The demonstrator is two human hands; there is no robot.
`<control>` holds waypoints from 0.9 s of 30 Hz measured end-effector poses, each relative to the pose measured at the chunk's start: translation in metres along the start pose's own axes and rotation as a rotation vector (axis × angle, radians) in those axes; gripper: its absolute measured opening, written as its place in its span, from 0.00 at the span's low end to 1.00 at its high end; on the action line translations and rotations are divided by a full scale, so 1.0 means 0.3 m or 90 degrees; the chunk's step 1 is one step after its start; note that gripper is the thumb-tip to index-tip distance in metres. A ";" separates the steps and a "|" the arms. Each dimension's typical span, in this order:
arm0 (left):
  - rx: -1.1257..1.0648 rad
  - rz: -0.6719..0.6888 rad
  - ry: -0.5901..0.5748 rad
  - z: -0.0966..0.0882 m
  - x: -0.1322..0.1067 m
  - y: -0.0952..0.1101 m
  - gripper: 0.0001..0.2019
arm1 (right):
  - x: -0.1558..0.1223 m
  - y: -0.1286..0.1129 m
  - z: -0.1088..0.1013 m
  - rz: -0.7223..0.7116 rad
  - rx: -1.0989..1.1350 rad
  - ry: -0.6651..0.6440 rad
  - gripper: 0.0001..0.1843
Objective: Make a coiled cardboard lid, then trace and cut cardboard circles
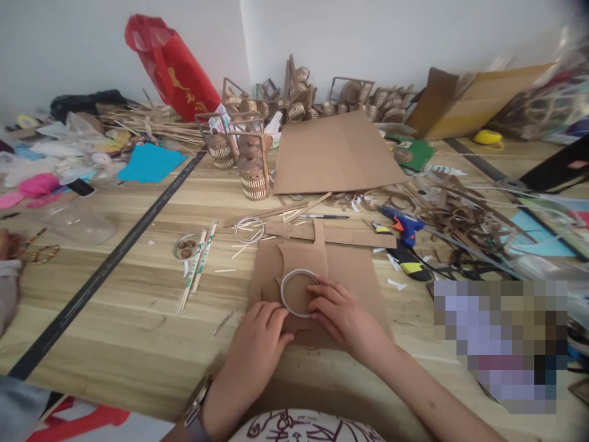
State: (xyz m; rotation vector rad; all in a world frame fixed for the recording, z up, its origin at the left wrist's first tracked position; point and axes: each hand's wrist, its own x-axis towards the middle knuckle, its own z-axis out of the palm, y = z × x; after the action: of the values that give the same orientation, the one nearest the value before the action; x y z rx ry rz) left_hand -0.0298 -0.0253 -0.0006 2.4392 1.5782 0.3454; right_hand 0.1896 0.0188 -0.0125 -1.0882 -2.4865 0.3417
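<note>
A pale thin ring (299,271) lies over a sheet of brown cardboard (354,288) in front of me. My right hand (338,310) has its fingers closed on the right side of the ring. At the ring's lower left, my left hand (262,337) rests on the cardboard, its fingertips close to or touching the rim and the thumb apart. Cut cardboard pieces (299,255) lie under the ring. Farther off is a second pale ring (250,219) among short sticks.
Wrapped chopsticks (197,267) lie to the left, a blue glue gun (405,224) and a yellow-black cutter (409,263) to the right. Small bamboo baskets (254,178) stand behind, beside a large cardboard sheet (335,153). Another person's hand (7,244) shows at the left edge.
</note>
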 end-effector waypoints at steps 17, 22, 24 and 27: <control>-0.040 0.025 -0.060 0.041 -0.084 -0.016 0.26 | -0.129 -0.097 0.020 -0.013 -0.041 0.053 0.12; -0.041 0.038 -0.078 0.041 -0.105 -0.030 0.25 | -0.150 -0.109 0.030 -0.012 -0.045 0.054 0.11; -0.043 0.041 -0.079 0.038 -0.109 -0.033 0.25 | -0.159 -0.111 0.033 -0.014 -0.047 0.053 0.10; -0.047 0.044 -0.076 0.035 -0.111 -0.033 0.25 | -0.167 -0.112 0.034 -0.014 -0.047 0.056 0.09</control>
State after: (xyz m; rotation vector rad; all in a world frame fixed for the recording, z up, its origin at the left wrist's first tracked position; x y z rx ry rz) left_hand -0.0482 -0.0524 -0.0163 2.4144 1.4108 0.2597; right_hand 0.1942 -0.0414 -0.0221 -1.0797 -2.4479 0.1934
